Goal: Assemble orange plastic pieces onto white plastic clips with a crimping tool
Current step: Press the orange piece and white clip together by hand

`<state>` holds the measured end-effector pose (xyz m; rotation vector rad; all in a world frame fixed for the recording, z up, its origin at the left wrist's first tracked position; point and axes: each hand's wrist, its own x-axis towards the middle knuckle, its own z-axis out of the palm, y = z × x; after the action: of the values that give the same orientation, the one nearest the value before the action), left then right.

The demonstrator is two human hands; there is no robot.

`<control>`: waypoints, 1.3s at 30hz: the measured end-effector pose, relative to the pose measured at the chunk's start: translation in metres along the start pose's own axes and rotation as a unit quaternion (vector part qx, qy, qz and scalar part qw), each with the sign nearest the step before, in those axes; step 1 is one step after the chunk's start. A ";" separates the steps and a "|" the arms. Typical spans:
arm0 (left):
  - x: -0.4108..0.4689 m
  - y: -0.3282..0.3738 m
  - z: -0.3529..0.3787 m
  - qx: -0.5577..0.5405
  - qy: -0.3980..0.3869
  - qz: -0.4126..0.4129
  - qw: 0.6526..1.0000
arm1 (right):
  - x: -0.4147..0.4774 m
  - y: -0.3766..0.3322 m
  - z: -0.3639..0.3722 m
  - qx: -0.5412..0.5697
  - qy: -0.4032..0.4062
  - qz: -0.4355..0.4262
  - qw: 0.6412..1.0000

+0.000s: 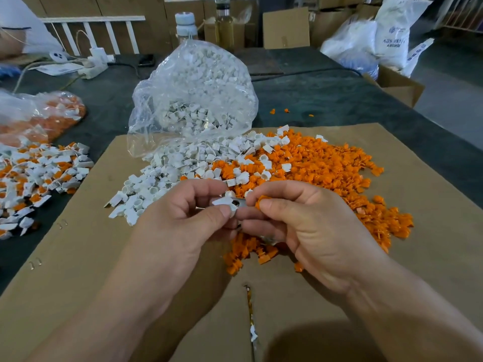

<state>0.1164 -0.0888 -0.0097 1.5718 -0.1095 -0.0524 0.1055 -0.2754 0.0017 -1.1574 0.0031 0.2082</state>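
Head view, looking down at both hands above a cardboard sheet laid on the dark surface. The left hand pinches a white clip, its fingers curled and closed on the clip's body. The clip's long axis runs roughly left to right, with its round socket end turned toward the other hand. The right hand pinches an orange piece between thumb and forefinger, just beside that socket end and a little to its right. I cannot tell whether the two parts touch.

A metal tool shows in slivers between the hands and below the right palm. It seems tucked under the right hand's lower fingers, and its working end is mostly hidden.

The coming move likely turns on the short gap between the parts: the orange piece has to travel leftward along the clip's axis into the socket. The right hand is the nearer one for that push.

Behind the hands lie loose white clips spilling from a clear bag, with an orange heap to the right. A mixed white-and-orange pile, probably finished parts, sits well apart at the left.
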 end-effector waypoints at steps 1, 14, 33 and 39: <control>0.001 0.002 0.001 -0.017 -0.005 -0.012 1.000 | 0.000 0.000 0.000 0.001 -0.001 -0.002 1.000; 0.004 -0.007 0.024 -0.191 0.040 -0.013 0.981 | 0.001 -0.004 0.000 0.202 -0.055 0.084 0.974; -0.005 -0.012 0.028 0.164 0.068 0.185 0.966 | -0.012 0.006 0.001 -0.435 0.079 -0.258 0.859; -0.010 -0.007 0.028 0.247 0.070 0.232 0.938 | -0.010 0.009 0.003 -0.540 0.096 -0.305 0.778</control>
<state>0.1037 -0.1161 -0.0172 2.0047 -0.4045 0.4918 0.0939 -0.2705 -0.0038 -2.2557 -0.3536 -0.5829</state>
